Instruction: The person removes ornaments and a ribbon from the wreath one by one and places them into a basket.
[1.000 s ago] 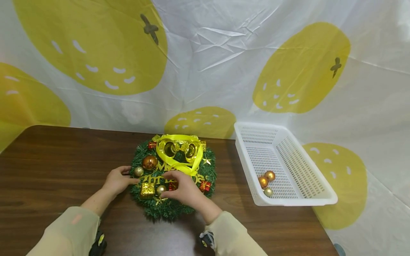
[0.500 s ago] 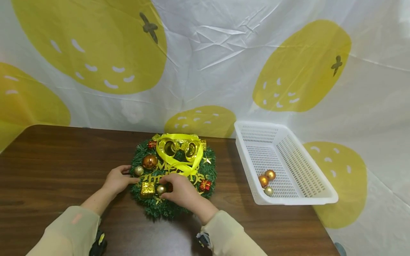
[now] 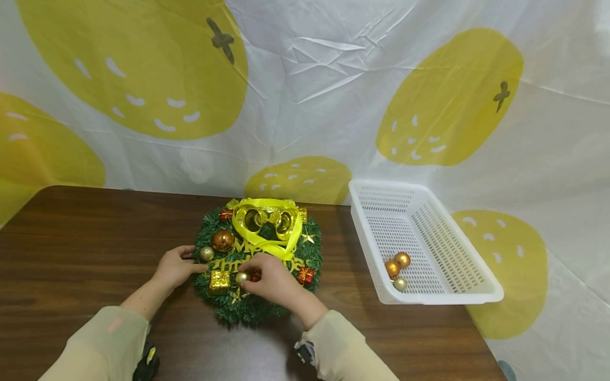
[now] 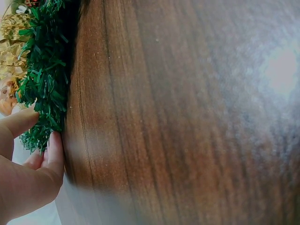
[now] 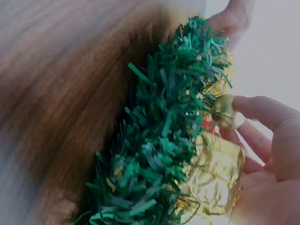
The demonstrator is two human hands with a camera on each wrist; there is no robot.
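A green Christmas wreath lies on the brown table, with gold lettering, yellow ribbon and two gold bells. My left hand holds its left edge; in the left wrist view, the thumb lies on the greenery and the fingers wrap the outer side. With thumb and fingertips, my right hand pinches a small gold ball ornament at the wreath's lower middle. Beside that ball are a gold gift box and a red ornament partly hidden by the right hand.
To the right stands a white perforated basket with two orange balls and a small gold ball inside. A fruit-print curtain hangs behind the table.
My right hand has closed its fingers on the small gold ball, which has shifted slightly up and right. The left hand stays at the wreath's edge.
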